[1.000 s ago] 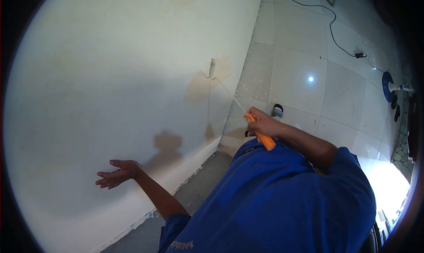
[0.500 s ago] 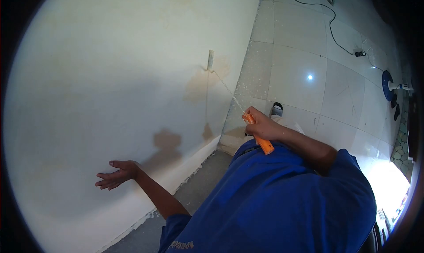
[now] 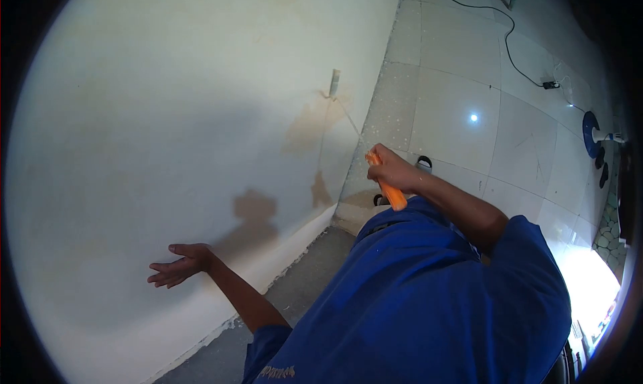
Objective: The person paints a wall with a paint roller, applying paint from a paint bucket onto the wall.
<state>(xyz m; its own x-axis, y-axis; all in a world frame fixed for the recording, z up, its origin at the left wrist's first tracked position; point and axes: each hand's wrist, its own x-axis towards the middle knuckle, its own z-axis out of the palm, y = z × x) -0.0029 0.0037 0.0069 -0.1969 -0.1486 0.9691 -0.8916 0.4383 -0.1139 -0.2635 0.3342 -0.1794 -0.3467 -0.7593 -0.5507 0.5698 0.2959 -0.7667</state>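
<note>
My right hand (image 3: 396, 171) is wrapped round the orange handle of a paint roller (image 3: 392, 195). A thin metal rod runs from the handle up to the narrow roller head (image 3: 335, 84), which overlaps the pale wall (image 3: 167, 82). Around and below the head, a tan, darker patch (image 3: 309, 126) marks the wall. Off to the left, my left hand (image 3: 179, 265) holds nothing; its fingers are spread in front of the lower wall, with the thumb apart.
Shadows fall across the wall. A rough-edged grey strip of floor (image 3: 295, 287) runs along its base. Pale tiles (image 3: 455, 82) with white specks lie to the right, crossed by a black cable (image 3: 512, 29). A fan with a blue base (image 3: 591, 135) stands at far right, near dark slippers (image 3: 603, 169).
The roller head has shifted right and slightly up across the wall. My right hand has moved slightly upward with the handle. My left hand has hardly moved.
</note>
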